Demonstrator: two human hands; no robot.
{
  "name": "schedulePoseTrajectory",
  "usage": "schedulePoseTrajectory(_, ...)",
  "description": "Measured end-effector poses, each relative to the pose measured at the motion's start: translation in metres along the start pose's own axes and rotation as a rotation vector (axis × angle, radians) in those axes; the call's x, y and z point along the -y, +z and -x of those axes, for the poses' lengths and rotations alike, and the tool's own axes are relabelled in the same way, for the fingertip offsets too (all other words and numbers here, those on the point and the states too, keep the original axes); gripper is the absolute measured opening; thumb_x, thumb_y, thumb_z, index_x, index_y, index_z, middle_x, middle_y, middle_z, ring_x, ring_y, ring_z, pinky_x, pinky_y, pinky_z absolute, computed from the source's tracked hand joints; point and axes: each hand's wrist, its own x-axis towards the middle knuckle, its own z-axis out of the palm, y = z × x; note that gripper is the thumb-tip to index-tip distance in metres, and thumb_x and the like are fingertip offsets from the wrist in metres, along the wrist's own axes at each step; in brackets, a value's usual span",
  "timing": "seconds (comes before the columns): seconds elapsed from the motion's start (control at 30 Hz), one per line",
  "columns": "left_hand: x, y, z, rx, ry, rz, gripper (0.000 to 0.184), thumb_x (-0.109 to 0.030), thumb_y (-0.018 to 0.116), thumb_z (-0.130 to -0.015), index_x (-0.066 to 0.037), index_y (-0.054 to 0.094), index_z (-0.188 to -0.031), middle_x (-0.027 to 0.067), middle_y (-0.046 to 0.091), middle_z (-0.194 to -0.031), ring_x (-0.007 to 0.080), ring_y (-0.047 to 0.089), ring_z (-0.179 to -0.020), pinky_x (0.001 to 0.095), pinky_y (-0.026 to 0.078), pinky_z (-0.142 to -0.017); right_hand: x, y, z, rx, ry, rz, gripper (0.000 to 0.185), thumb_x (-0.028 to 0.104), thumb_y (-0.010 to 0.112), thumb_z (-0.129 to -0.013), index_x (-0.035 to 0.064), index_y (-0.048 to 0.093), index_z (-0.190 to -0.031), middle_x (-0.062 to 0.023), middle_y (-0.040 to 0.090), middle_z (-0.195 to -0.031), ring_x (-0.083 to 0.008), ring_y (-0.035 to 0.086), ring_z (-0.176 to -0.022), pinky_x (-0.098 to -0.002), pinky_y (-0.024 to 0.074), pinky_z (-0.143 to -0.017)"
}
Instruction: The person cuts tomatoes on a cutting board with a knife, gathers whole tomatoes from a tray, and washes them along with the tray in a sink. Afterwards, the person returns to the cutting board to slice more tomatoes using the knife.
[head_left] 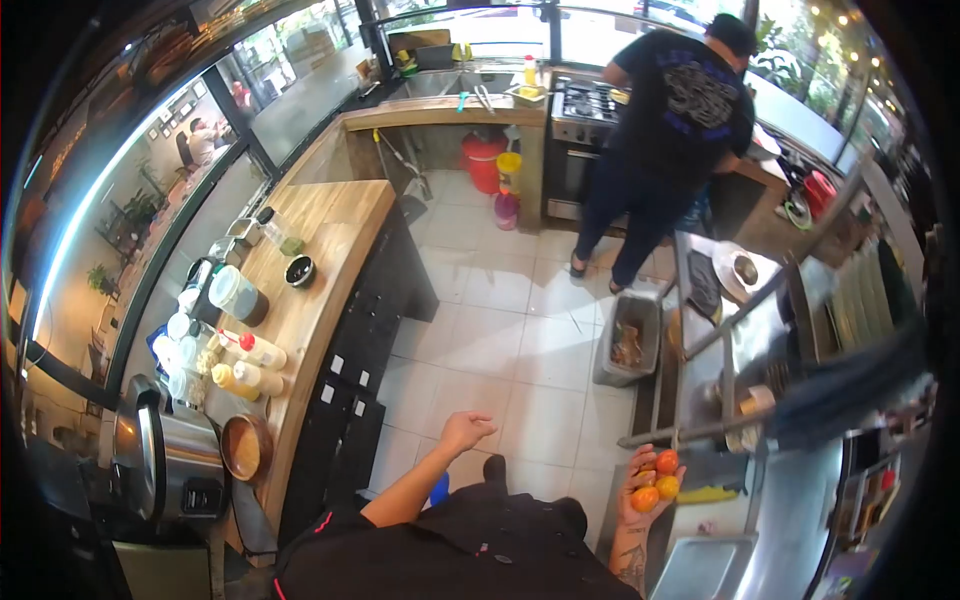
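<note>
Several small tomatoes (645, 498), red-orange to yellow-orange, rest in my right hand (632, 492). Its fingers curl around them, palm turned up, beside the metal counter at the right. Over the tiled floor, my left hand (467, 432) hangs in front of my body with its fingers stretched out and nothing in it. A metal tray (703, 568) lies just below my right hand, and something long and yellow-green (708, 494) is on the shelf beside it.
A co-worker in dark clothes (670, 130) stands by the stove (585, 105). A grey bin (628, 340) is on the floor near the right-hand rack. To the left, a wooden counter (335, 215) carries squeeze bottles (258, 350), tubs and a wooden bowl (246, 447).
</note>
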Motion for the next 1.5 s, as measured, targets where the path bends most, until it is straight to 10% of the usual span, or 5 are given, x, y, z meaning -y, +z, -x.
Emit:
schedulePoseTrajectory(0.13, 0.019, -0.075, -0.080, -0.267, 0.138, -0.270, 0.055, -0.045, 0.084, -0.090, -0.006, 0.078, -0.128, 0.0110, 0.081, -0.101, 0.0196, 0.078, -0.090, 0.0335, 0.060, -0.083, -0.056, -0.007, -0.124, -0.079, 0.065, -0.039, 0.072, 0.047, 0.083, -0.095, -0.0020, 0.053, -0.138, -0.0151, 0.056, -0.136, -0.0243, 0.066, -0.122, -0.0390, 0.0677, -0.092)
schedulePoseTrajectory(0.4, -0.047, -0.186, -0.268, -0.187, -0.066, 0.166, 0.051, -0.042, 0.083, -0.093, -0.005, 0.078, -0.128, 0.0096, 0.079, -0.099, 0.0162, 0.076, -0.076, 0.0332, 0.060, -0.073, -0.130, -0.015, -0.424, -0.120, 0.333, 0.052, 0.068, 0.050, 0.082, -0.094, -0.0006, 0.056, -0.133, -0.0096, 0.054, -0.138, -0.0212, 0.065, -0.120, -0.0345, 0.0664, -0.088)
schedulePoseTrajectory(1.0, -0.410, -0.541, -0.619, -0.433, 0.363, 0.224, 0.044, -0.032, 0.080, -0.097, -0.003, 0.075, -0.130, 0.0063, 0.079, -0.105, 0.0103, 0.065, -0.077, 0.0271, 0.052, -0.075, -0.332, 0.052, -1.040, -0.153, 0.585, 0.095, 0.059, 0.051, 0.078, -0.096, 0.0004, 0.067, -0.125, -0.0141, 0.056, -0.140, -0.0241, 0.064, -0.124, -0.0379, 0.0674, -0.087)
schedulePoseTrajectory(1.5, -0.580, -0.765, -0.922, -0.513, 0.633, -0.091, 0.041, -0.030, 0.077, -0.095, -0.001, 0.075, -0.124, 0.0203, 0.078, -0.113, 0.0369, 0.075, -0.108, 0.0424, 0.057, -0.096, -0.413, 0.063, -1.294, -0.117, 0.519, 0.052, 0.071, 0.060, 0.071, -0.098, -0.0003, 0.061, -0.133, -0.0169, 0.060, -0.136, -0.0309, 0.065, -0.118, -0.0435, 0.0669, -0.084)
